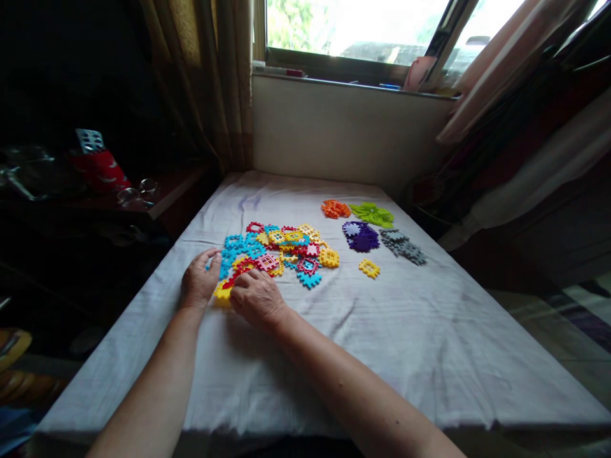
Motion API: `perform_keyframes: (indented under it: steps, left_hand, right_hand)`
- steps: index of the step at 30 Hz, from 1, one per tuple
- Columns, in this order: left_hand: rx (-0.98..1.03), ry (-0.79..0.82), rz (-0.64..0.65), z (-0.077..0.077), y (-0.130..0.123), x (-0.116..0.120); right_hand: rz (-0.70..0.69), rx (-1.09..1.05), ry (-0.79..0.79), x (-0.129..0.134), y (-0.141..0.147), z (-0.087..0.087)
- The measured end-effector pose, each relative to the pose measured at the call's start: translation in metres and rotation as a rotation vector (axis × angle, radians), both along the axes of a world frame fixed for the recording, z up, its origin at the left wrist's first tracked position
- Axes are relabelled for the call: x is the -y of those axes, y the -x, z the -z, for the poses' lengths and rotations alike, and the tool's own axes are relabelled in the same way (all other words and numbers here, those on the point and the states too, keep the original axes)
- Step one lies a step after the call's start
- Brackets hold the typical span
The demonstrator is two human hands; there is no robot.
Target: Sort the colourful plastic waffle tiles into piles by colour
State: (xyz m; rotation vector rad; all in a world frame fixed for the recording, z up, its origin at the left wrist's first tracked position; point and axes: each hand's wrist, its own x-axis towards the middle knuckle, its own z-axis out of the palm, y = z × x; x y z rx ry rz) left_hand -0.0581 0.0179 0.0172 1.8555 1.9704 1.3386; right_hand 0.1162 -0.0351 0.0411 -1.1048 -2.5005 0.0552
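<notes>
left hand [199, 278] rests loose by colourful tiles [271, 261] — right hand [258, 296] curls over some, its grip unclear.

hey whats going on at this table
Someone's left hand is by a mixed pile of red, blue and yellow plastic pieces; the right hand is at its near edge, grip hidden. To the right sit an orange pile, a green pile, a purple pile, a gray pile and one yellow piece.

Beyond my right hand [258, 299] I see a red, yellow and blue pile [291, 238]; farther right of that hand, an orange heap [335, 208], a lime-green heap [372, 215], a purple heap [366, 242] and a grey heap [405, 247].
</notes>
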Motion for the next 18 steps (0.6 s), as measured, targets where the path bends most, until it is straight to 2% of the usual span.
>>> perform_keyframes:
  steps: [5,10,15,18]
  left_hand:
    - [-0.071,0.006,0.059,0.000,-0.001,0.000]
    - [-0.324,-0.039,0.253,0.005,-0.024,0.010]
    - [-0.534,0.029,0.451,0.006,-0.060,0.022]
    - [-0.582,0.039,0.497,0.006,-0.072,0.020]
  right_hand:
    - [0.179,-0.370,0.076,-0.006,-0.026,0.001]
    - [0.510,-0.659,0.205,-0.025,-0.093,0.005]
    - [0.976,-0.641,0.179,-0.028,-0.188,0.010]
    - [1.223,-0.535,0.150,-0.019,-0.236,0.016]
